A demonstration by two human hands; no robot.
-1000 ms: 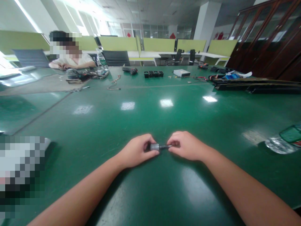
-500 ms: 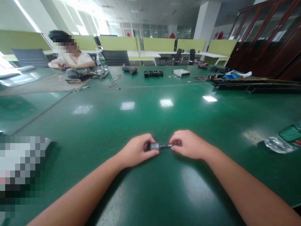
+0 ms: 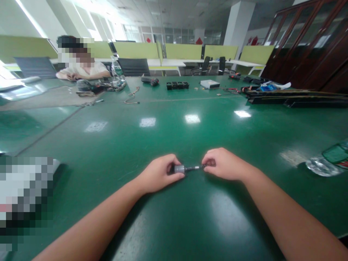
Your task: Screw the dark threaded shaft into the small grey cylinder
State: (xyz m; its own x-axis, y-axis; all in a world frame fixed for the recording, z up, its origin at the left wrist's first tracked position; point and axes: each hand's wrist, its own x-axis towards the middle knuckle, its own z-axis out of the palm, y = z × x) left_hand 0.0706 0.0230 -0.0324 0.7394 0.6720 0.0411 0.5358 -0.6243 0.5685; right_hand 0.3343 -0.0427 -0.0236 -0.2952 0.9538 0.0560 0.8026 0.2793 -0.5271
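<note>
At the left edge a white box (image 3: 24, 185), masked by blur, sits on the green table (image 3: 174, 134). Farther back, beside a seated person (image 3: 89, 69), a clear bottle (image 3: 117, 69) stands upright, its contents too small to tell. In the near middle, the left hand (image 3: 159, 174) curls round a silver cylinder (image 3: 179, 169), thumb on the near side, fingers on the far side, clamped on its body. A thin shaft (image 3: 192, 168) runs from the cylinder toward the right hand (image 3: 224, 164), whose thumb and fingertips pinch together on a small dark piece (image 3: 203, 166) at the shaft's end; whether the two join, I cannot tell. At the right edge is a green bottle (image 3: 338, 154), cut off by the frame, its contents unclear.
</note>
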